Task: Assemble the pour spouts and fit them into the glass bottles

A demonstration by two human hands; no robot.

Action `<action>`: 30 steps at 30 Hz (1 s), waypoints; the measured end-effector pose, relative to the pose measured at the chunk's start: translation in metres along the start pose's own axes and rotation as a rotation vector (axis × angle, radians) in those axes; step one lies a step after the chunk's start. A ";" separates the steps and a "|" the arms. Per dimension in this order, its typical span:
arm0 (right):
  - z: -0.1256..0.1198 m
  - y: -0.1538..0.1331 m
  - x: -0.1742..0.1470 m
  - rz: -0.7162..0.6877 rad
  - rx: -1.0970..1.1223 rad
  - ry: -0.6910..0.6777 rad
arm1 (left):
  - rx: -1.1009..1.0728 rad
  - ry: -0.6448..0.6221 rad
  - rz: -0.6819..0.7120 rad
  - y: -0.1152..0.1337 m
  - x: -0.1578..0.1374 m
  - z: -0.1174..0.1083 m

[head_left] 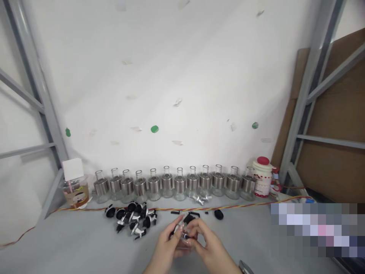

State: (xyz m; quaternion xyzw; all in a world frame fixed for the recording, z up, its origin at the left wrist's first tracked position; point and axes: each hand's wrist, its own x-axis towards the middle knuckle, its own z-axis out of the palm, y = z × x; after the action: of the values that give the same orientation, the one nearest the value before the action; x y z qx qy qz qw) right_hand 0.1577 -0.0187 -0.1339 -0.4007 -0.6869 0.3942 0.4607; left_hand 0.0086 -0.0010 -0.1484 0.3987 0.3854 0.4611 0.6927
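Near the front middle of the table, my left hand [167, 240] and my right hand [207, 243] close together round a small pourer top [184, 235] with black, silver and see-through parts. My left fingers wrap its side; the right thumb and fingers pinch at it. Fingers hide much of its shape. A black piece [188, 218] shows just beyond the fingertips, and I cannot tell whether it is joined on. Left of my hands lies a heap of black and silver pourer tops [134, 217]. Past them are small black strips [175, 212] and a round black cap [219, 214].
A row of glass bottles with steel bands [180, 185] lines the wall. Two silver levers [199, 199] lie before it. A red-yellow twisted wire [239, 206] crosses the table. A drink cup [75, 193] stands left, a cream canister [261, 179] right. The right corner is blurred out.
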 end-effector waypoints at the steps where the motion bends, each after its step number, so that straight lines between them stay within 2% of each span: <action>1: 0.000 0.001 0.000 0.009 0.013 -0.003 | 0.008 -0.006 0.006 0.001 -0.001 0.001; 7: 0.003 0.008 0.004 0.075 0.118 -0.031 | 0.062 -0.022 0.079 0.000 -0.003 0.001; 12: 0.002 0.012 0.007 0.124 0.215 -0.046 | 0.000 -0.045 0.008 -0.010 0.001 -0.001; 17: 0.001 0.014 0.009 0.105 0.248 -0.050 | -0.108 -0.046 -0.048 -0.015 0.005 -0.002; 24: 0.000 0.008 0.003 0.080 0.283 -0.064 | -0.057 -0.074 0.069 -0.010 0.000 -0.001; 30: 0.000 0.008 0.003 0.066 0.341 -0.080 | 0.152 -0.068 0.173 -0.001 -0.005 -0.002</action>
State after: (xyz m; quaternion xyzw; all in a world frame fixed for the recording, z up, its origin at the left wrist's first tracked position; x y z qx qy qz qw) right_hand 0.1579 -0.0128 -0.1402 -0.3231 -0.6142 0.5357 0.4810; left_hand 0.0060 -0.0059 -0.1488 0.4974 0.3598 0.4746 0.6308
